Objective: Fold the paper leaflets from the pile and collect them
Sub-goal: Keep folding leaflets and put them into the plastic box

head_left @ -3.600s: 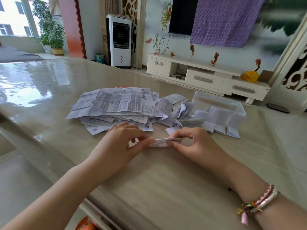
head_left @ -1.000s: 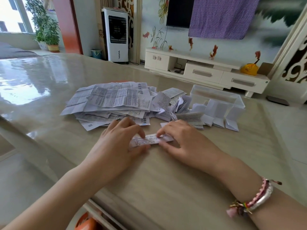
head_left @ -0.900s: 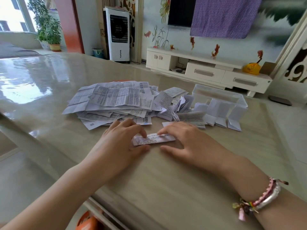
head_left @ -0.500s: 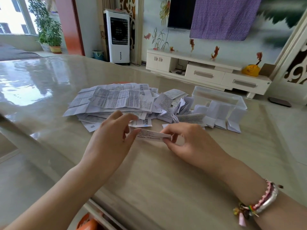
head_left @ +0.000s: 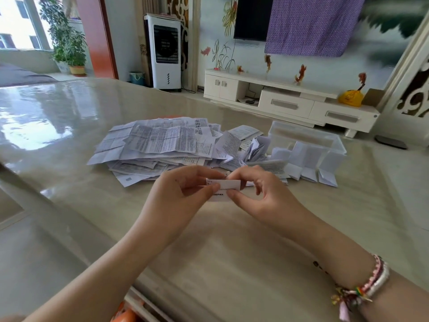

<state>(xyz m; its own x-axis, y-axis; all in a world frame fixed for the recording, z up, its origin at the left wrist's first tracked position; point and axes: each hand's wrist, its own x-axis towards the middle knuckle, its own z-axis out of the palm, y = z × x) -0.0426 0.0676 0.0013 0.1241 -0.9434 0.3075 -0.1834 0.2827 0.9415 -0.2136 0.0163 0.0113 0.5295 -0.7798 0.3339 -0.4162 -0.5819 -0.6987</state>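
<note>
Currently both the left hand and right hand pinch the leaflet; edges should be aligned squarely before creasing firmly.

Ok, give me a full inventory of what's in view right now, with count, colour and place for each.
folded leaflet: one, white, held above the table between both hands
leaflet pile: one heap, white with black print, table centre
folded leaflets: several, white, against the box's near side
clear box: one, transparent, right of the pile
table: one, glossy beige
air cooler: one, white, far wall
TV cabinet: one, white, far wall
purple cloth: one, draped over the screen
potted plant: one, green, by the window
bracelets: pink and white, right wrist
left hand: pinches the leaflet
right hand: pinches the leaflet
</note>
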